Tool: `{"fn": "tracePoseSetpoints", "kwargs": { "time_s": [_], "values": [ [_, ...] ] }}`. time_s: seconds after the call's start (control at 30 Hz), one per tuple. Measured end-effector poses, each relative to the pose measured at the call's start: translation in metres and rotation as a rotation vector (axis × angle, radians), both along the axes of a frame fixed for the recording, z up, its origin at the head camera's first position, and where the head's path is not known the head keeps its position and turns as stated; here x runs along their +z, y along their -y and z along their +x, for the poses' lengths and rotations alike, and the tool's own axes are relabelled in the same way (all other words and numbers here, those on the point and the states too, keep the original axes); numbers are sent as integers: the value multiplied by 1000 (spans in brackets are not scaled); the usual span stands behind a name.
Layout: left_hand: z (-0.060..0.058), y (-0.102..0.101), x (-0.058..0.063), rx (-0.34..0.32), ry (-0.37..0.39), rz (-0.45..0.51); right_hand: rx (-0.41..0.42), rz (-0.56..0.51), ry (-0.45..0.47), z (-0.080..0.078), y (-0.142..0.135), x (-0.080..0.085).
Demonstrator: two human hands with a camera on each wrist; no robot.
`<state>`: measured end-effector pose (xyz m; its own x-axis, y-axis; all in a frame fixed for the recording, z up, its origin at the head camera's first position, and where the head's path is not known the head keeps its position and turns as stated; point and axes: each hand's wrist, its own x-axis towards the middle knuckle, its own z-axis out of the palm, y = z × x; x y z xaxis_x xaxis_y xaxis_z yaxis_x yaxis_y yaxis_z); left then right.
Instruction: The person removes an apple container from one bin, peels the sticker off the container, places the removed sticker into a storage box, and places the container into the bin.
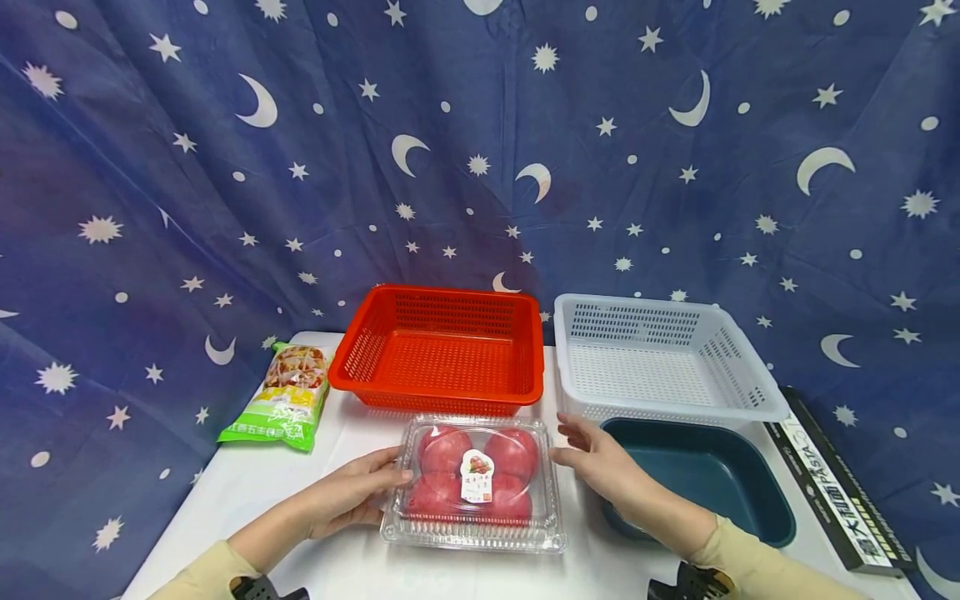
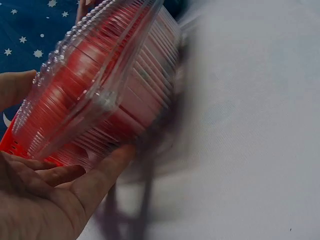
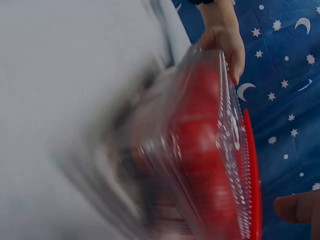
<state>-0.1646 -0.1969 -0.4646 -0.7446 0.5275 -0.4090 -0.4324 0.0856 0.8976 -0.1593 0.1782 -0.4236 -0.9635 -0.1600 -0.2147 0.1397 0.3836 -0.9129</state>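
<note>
A clear plastic clamshell box [image 1: 472, 533] holds several round red fruits [image 1: 512, 454] under a lid with a white label [image 1: 477, 477]. My left hand [image 1: 348, 492] grips its left side, thumb by the upper rim and fingers lower down; the left wrist view shows the fingers [image 2: 107, 172] against the box's side. On the box's right, my right hand [image 1: 611, 467] is held with its fingers apart, close to the edge. In the right wrist view, the right thumb [image 3: 295, 207] stands away from the box. Whether the box's underside touches the table cannot be told.
Behind the box sits a red basket [image 1: 442, 396], with a white basket [image 1: 675, 408] to its right. A dark teal basin [image 1: 705, 467] lies beneath the right forearm. A green food bag [image 1: 281, 417] is at left; a black pasta box [image 1: 832, 483] lies along the right edge.
</note>
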Motion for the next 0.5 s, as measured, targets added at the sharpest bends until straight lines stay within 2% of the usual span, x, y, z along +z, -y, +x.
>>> {"fn": "tracePoseSetpoints", "kwargs": {
  "time_s": [0.1,0.2,0.4,0.5],
  "values": [
    [-2,-1,3,19,-27,-35,33,62,-139,-10,-1,9],
    [-4,-2,4,33,-77,-69,99,88,-218,-21,3,14],
    [-2,-3,3,70,-158,-97,325,132,-289,-35,23,16],
    [2,-2,0,81,-179,-101,437,189,-320,-38,36,15]
  ]
}}
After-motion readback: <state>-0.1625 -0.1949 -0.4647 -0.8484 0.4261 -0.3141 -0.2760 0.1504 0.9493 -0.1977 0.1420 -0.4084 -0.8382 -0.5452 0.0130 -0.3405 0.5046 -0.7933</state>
